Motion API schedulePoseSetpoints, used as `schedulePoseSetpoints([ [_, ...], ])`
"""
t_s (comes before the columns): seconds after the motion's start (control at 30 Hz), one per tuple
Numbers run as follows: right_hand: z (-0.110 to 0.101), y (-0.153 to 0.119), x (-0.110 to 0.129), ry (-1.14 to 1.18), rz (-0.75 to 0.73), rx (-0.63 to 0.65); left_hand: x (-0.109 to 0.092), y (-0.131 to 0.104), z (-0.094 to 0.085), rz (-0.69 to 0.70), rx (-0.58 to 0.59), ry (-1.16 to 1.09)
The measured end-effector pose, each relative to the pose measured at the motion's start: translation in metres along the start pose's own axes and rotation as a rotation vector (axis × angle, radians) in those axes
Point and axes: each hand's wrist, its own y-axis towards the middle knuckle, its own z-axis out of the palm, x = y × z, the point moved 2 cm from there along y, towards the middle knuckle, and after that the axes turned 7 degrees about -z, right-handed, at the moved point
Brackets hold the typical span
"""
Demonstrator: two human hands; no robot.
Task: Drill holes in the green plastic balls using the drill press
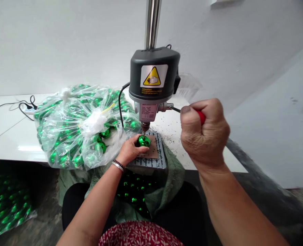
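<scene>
My left hand (132, 149) grips a shiny green ball (144, 140), a Christmas bauble by its look, on a brown board (153, 150) under the drill press (154, 82). The drill bit (144, 133) points down at the top of the bauble; I cannot tell whether it has gone in. With fingers wrapped round it, my right hand (206, 133) holds the red-knobbed feed lever (202, 117) at the right of the machine. The board lies on the grey metal base (161, 160) of the press, among dark shavings.
Left of the press, a clear plastic bag (72, 130) full of green baubles lies on the white table (10, 143). Another bag of baubles (8, 201) is on the floor. Green cloth (173, 171) hangs below the base, with more baubles (133, 191) there. Black cords (26, 104) run at far left.
</scene>
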Motion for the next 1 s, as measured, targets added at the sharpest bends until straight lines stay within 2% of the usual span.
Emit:
schedulePoseSetpoints([
  [0.2,0.002,-0.01,-0.003,-0.054,-0.061,-0.061,0.005,0.002,0.003,0.007,-0.001,-0.029],
  [0.43,0.01,-0.043,-0.017,-0.045,-0.221,-0.102,0.008,0.003,0.005,0.009,-0.018,-0.041],
  [0.5,0.012,-0.044,-0.019,-0.021,-0.206,-0.108,0.008,0.003,0.004,0.01,-0.022,-0.029],
  [0.57,0.01,-0.032,-0.016,-0.006,-0.156,-0.127,0.007,0.003,0.004,0.005,-0.029,-0.022],
  [0.63,0.008,-0.007,-0.008,0.004,-0.112,-0.113,0.006,0.002,0.004,0.002,-0.03,-0.019],
  [0.7,0.007,0.022,-0.002,0.049,-0.012,-0.003,0.003,-0.001,0.004,0.017,-0.031,-0.021],
  [0.8,0.006,0.053,0.004,0.032,0.095,0.055,-0.001,-0.013,-0.001,0.052,-0.046,-0.031],
  [0.9,0.008,0.058,0.005,0.039,0.104,0.06,-0.006,-0.036,-0.015,0.085,-0.004,0.011],
  [1.0,0.009,0.052,0.004,0.046,0.117,0.052,-0.006,-0.067,-0.032,0.109,0.155,0.148],
])
